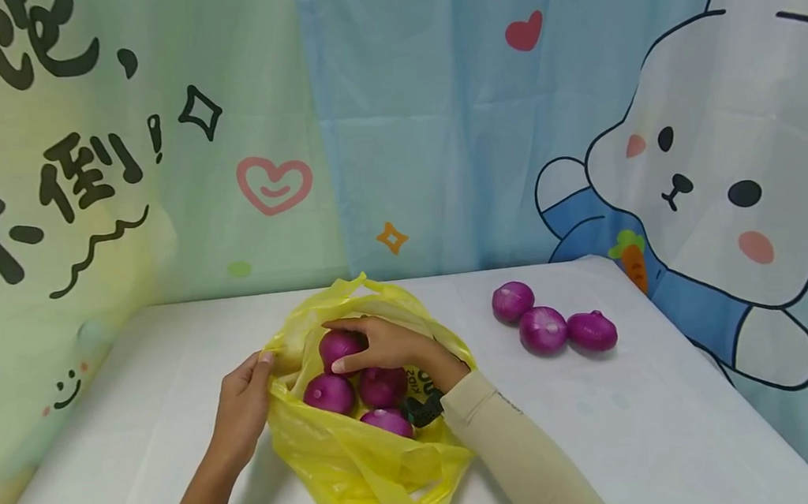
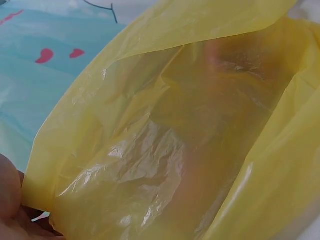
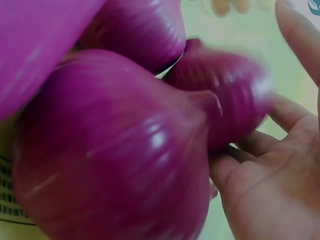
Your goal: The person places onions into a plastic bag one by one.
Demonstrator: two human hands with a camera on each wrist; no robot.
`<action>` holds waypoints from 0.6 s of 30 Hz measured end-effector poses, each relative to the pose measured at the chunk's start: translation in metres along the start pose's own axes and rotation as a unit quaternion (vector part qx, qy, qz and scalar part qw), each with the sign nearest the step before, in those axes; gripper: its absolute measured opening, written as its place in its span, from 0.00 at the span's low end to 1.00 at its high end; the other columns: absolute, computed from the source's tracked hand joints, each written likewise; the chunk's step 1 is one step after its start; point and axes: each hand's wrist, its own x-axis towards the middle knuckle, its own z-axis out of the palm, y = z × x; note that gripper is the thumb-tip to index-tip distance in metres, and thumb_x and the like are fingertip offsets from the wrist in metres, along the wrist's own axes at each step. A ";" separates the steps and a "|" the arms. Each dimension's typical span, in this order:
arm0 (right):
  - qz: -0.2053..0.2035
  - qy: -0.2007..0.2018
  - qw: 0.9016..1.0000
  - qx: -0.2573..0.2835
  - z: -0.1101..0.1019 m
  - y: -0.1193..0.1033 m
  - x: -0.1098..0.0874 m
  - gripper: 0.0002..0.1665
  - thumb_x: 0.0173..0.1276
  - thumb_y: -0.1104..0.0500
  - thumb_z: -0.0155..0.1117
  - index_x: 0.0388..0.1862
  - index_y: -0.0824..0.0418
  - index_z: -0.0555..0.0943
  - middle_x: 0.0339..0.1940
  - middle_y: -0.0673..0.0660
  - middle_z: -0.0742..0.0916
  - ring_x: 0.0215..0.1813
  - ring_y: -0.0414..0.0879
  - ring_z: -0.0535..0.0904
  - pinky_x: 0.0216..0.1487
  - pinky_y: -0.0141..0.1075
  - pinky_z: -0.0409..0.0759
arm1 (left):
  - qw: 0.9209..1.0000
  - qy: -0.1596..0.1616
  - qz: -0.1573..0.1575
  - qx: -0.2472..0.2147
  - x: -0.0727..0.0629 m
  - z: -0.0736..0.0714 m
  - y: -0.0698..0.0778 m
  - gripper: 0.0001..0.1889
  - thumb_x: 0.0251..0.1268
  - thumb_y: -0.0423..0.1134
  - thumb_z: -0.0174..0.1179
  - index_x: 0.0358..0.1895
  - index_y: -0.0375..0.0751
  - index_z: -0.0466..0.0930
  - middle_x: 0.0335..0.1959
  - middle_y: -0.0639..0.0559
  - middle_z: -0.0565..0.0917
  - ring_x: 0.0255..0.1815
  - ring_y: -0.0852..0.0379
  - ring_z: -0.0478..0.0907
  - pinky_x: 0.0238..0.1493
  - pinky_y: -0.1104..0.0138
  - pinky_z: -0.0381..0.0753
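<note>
A yellow plastic bag (image 1: 372, 476) stands with its mouth wide apart on the white table, several red onions inside. My left hand (image 1: 246, 399) pinches the bag's left rim between thumb and fingers; the left wrist view shows the bag's thin yellow wall (image 2: 125, 165) stretched away from that hand. Reaching into the bag from the right, my right hand (image 1: 383, 345) has thumb and fingers around the uppermost red onion (image 1: 335, 344). Close up, the right fingers go behind that red onion (image 3: 230, 95), while a larger red onion (image 3: 120, 150) sits in front.
Three more red onions (image 1: 543, 330) lie in a group on the table (image 1: 674, 421), right of the bag. A printed cloth (image 1: 404, 165) with a cartoon rabbit hangs behind the table's back edge. Bag handles (image 1: 423, 500) droop at the front.
</note>
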 end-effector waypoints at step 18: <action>-0.071 -0.021 0.993 0.089 -0.007 0.004 -0.015 0.33 0.68 0.55 0.66 0.71 0.57 0.69 0.62 0.57 0.79 0.61 0.55 0.74 0.62 0.43 0.71 | 1.000 -0.001 -0.001 0.016 0.001 -0.001 -0.001 0.24 0.80 0.49 0.40 0.52 0.30 0.76 0.34 0.43 0.75 0.28 0.59 0.72 0.31 0.71 0.76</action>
